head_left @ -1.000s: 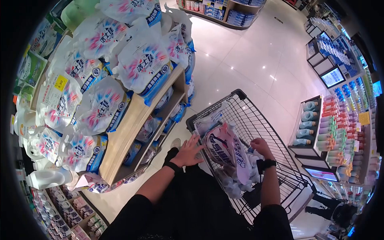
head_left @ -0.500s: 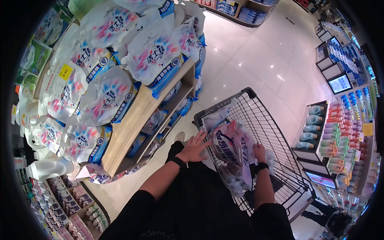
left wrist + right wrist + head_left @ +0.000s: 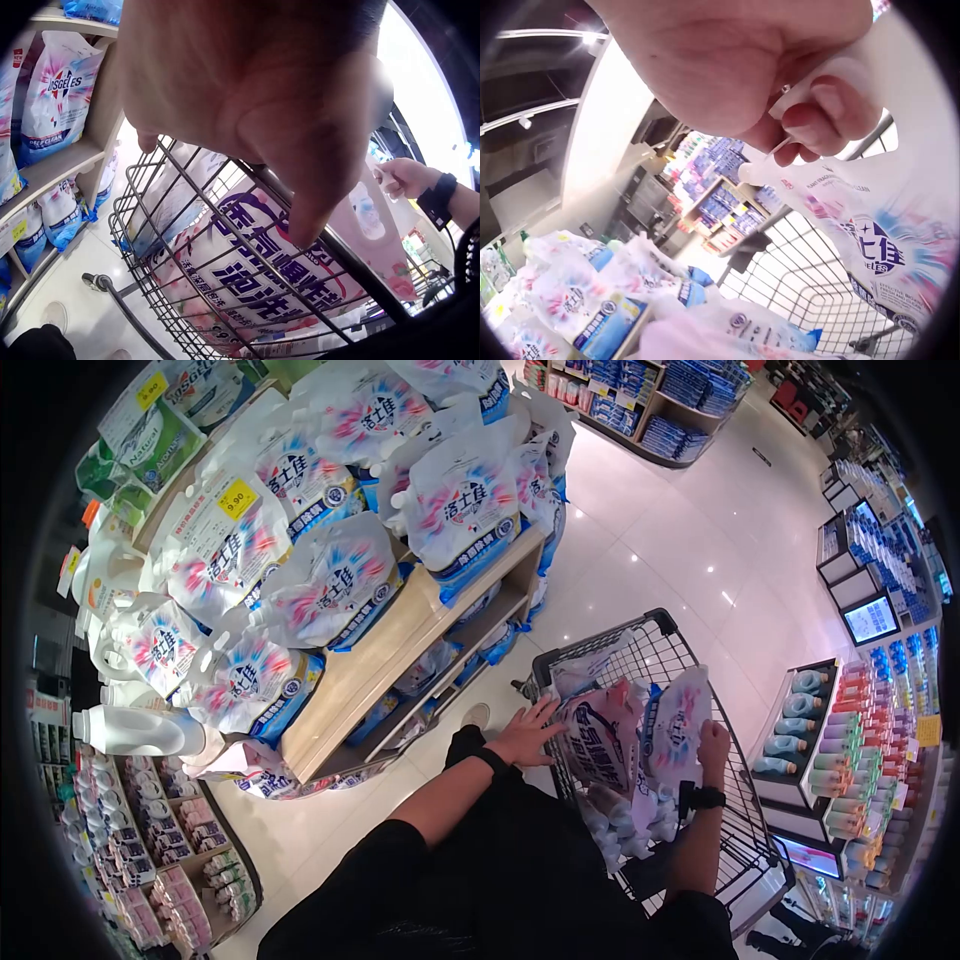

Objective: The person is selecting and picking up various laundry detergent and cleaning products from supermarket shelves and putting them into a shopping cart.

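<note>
My left hand [image 3: 523, 735] rests on the side rim of the shopping cart [image 3: 662, 622], fingers spread. The left wrist view shows this hand [image 3: 255, 90] over the dark rim, above a pink printed bag [image 3: 247, 262] behind the wires. At the cart's other side, my right hand [image 3: 714, 745] grips the top of a white bag [image 3: 680, 725] with blue and pink print, beside the pink bag [image 3: 603, 735]. In the right wrist view, the right hand [image 3: 780, 75] has its fingers curled through the handle of the white bag [image 3: 907, 232], which hangs over the basket.
A wooden display shelf [image 3: 410, 635] piled with similar white bags [image 3: 465, 500] stands left of the cart. Bottle shelves [image 3: 790, 760] line the right side. Tiled floor [image 3: 660, 530] extends ahead, with another stocked shelf [image 3: 690, 405] beyond. Capped bottles [image 3: 625, 820] lie in the cart's near part.
My right hand has moved forward from the bottles, and the white bag now shows upright beside the pink one. My left hand stays at the rim. The head view has shifted.
</note>
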The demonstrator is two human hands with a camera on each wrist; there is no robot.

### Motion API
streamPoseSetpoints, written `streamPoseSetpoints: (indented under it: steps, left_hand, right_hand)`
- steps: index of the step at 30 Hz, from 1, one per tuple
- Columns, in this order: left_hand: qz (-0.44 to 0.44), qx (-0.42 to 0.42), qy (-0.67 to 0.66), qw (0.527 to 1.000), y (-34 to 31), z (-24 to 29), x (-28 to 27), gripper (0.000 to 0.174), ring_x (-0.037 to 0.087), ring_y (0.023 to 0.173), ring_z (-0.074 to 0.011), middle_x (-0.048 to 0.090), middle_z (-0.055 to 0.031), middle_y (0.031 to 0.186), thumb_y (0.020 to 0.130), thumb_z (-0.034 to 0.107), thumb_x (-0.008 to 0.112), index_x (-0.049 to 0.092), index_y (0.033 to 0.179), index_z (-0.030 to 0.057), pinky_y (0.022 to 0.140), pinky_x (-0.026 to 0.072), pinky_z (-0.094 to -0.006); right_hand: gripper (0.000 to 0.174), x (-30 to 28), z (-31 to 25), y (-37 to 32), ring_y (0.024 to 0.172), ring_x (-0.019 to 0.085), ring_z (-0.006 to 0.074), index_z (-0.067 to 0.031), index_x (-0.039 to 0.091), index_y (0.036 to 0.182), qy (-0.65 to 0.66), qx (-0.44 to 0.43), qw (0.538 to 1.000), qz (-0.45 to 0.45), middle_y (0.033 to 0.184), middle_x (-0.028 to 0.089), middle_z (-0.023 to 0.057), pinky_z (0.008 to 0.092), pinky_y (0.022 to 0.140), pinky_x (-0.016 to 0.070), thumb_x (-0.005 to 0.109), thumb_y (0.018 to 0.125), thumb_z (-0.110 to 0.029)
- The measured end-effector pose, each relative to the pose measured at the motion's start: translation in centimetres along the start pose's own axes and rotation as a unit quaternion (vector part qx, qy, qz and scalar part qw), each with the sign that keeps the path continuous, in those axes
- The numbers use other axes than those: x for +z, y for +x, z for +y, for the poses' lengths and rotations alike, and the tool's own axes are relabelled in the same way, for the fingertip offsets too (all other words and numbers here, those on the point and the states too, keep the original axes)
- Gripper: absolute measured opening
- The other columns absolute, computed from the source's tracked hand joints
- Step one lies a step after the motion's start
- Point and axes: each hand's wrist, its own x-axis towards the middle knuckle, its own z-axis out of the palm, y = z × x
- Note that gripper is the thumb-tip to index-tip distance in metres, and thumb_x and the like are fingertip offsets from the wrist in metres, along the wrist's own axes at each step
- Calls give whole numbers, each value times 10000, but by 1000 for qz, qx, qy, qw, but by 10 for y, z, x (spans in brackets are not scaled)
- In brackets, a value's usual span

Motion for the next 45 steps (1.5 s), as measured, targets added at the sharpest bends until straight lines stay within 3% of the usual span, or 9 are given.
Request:
streamPoseSetpoints:
  steps: [4, 8, 19, 25, 31, 33, 41, 44, 45]
  left_hand:
    - [59, 53, -11, 997, 2, -14, 9, 630, 98, 1480, -336, 218, -154, 1571, 742, 371, 738, 525, 1313, 212, 1118, 239, -595]
    - [146, 85, -40, 985, -2, -4, -9, 566, 502, 1249, -354, 536, -193, 1323, 732, 267, 752, 577, 1248, 112, 1029, 414, -434]
    - [250, 165, -207, 931, -10, 143, -149, 914, 532, 1225, -323, 554, -199, 1290, 608, 286, 887, 430, 1348, 7, 1016, 422, -390]
    - [160, 100, -257, 948, -71, 152, -199, 737, 668, 1013, -228, 680, -151, 1106, 580, 224, 915, 580, 1187, -26, 890, 506, -341]
    - [222, 86, -413, 879, -90, 137, -178, 728, 625, 1037, -192, 650, -118, 1146, 624, 139, 887, 541, 1245, -19, 915, 493, -346]
    - [219, 68, -471, 852, -95, 134, -165, 681, 607, 1053, -182, 632, -112, 1167, 675, 94, 850, 524, 1263, -15, 917, 487, -343]
    - [279, 28, -536, 797, -131, 137, -163, 597, 638, 993, -182, 672, -128, 1108, 723, 69, 798, 536, 1247, -47, 895, 498, -320]
    - [262, 32, -572, 776, -141, 135, -161, 599, 641, 1002, -186, 669, -129, 1118, 724, 57, 784, 532, 1257, -49, 899, 502, -323]
    - [253, 17, -600, 759, -144, 136, -160, 617, 640, 1022, -190, 667, -129, 1127, 714, 43, 774, 525, 1272, -45, 920, 494, -330]
  right_hand:
    - [387, -75, -60, -19, 558, 498, 173, 43, 586, 734, 5, -60, 997, 48, 589, 537, 118, 383, 554, 395, 536, 962, -265]
    - [292, -154, -143, -45, 576, 484, 244, 56, 538, 788, -28, -153, 988, 21, 649, 502, 178, 376, 570, 387, 566, 953, -182]
    - [317, -282, -315, -82, 585, 325, 34, 2, 494, 714, 59, -250, 960, -109, 595, 376, -50, 247, 508, 262, 579, 964, -175]
    - [292, -273, -391, -71, 516, 402, 7, 2, 685, 851, 116, -240, 959, -98, 593, 481, -71, 211, 457, 283, 637, 931, -275]
    - [351, -228, -433, -12, 503, 428, 60, 15, 690, 858, 97, -297, 907, -283, 581, 512, -18, 248, 458, 331, 618, 928, -320]
    - [406, -202, -440, 1, 516, 447, 119, 28, 648, 783, 2, -412, 878, -244, 574, 496, 31, 310, 496, 369, 583, 934, -343]
    - [374, -172, -449, 5, 555, 348, 79, 40, 575, 752, 8, -463, 856, -232, 584, 418, -36, 290, 522, 310, 575, 959, -271]
    - [287, -177, -446, -13, 653, 488, 106, 18, 616, 896, -13, -497, 857, -134, 721, 564, 2, 284, 617, 413, 588, 947, -262]
    - [250, -178, -440, -19, 784, 544, 133, 4, 607, 999, 30, -568, 822, 16, 856, 606, 36, 289, 720, 444, 590, 943, -239]
